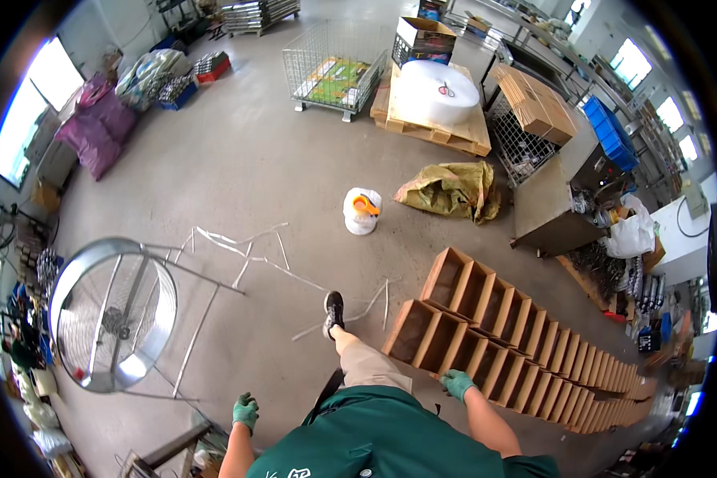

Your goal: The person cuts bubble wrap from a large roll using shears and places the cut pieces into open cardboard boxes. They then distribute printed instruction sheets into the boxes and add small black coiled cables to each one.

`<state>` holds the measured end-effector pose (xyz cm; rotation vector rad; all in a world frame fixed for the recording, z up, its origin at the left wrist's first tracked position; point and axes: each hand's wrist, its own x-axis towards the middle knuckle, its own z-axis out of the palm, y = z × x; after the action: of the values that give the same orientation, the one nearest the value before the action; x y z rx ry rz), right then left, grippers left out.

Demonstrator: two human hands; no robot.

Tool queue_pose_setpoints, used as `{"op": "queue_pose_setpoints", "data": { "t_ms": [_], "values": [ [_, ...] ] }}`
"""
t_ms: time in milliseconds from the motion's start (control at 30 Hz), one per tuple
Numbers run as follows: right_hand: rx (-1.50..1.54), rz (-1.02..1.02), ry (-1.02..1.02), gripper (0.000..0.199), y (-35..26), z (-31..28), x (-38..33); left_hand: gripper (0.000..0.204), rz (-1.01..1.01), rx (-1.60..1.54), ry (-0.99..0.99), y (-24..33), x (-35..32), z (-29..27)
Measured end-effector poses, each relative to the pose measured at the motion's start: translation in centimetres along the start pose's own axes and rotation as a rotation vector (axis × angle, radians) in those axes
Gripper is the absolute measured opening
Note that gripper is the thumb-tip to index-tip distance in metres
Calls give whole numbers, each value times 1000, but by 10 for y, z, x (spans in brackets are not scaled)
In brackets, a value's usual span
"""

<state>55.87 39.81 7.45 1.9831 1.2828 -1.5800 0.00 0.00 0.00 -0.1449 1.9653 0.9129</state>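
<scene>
Grey concrete floor (239, 159), wide and bare through the middle, with white plastic straps (247, 247) scattered across it. Large round metal fan (111, 315) on a tubular stand at left. White bucket with an orange lid (362, 210) near the middle, and just right of it a crumpled yellow sack (454, 190). Farther back, a wire mesh cage (334, 68) with a green and yellow printed sheet inside, and a wooden pallet (446, 131) carrying a fat white roll of bubble wrap (436, 92) with scissors on top. Behind the roll, an open printed carton (424, 38). Flat brown cardboard blanks (534, 99) stacked at right, beside blue plastic crates (611, 131). Purple sacks (95, 127) piled by the window at left.

Two long rows of open brown cardboard boxes (518, 342), standing on the floor side by side and running off to the lower right, all empty inside. Right hand (457, 383) in a green glove resting on the rim of a box in the nearer row, fingers curled down over the edge. Left hand (245, 411), gloved in green too, hanging free beside the body, fingers loosely bent together, holding nothing. One leg stepping forward, dark shoe (333, 311) on the floor near the first boxes.
</scene>
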Motion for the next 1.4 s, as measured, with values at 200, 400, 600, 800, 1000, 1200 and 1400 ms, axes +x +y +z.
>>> {"op": "queue_pose_setpoints", "data": {
  "t_ms": [200, 400, 600, 800, 1000, 1200, 1400],
  "values": [
    [185, 134, 44, 23, -125, 8, 114, 51, 2, -2, -14, 131, 60, -16],
    [-238, -246, 177, 19, -280, -7, 246, 48, -120, -29, -27, 274, 148, 11],
    [80, -393, 291, 27, -568, -66, 211, 45, -186, 2, -95, 437, 279, 71],
    [19, -225, 483, 25, -630, -88, 293, 42, -209, 136, -148, 613, 451, 79],
    [150, -131, 596, 27, -713, -132, 296, 40, 142, 197, -266, 913, 623, 137],
    [286, -214, 729, 30, -829, -290, 387, 46, 437, 394, -347, 1145, 609, 303],
    [300, -414, 784, 30, -972, -501, 580, 49, 424, 467, -360, 1144, 591, 385]
  ]
}}
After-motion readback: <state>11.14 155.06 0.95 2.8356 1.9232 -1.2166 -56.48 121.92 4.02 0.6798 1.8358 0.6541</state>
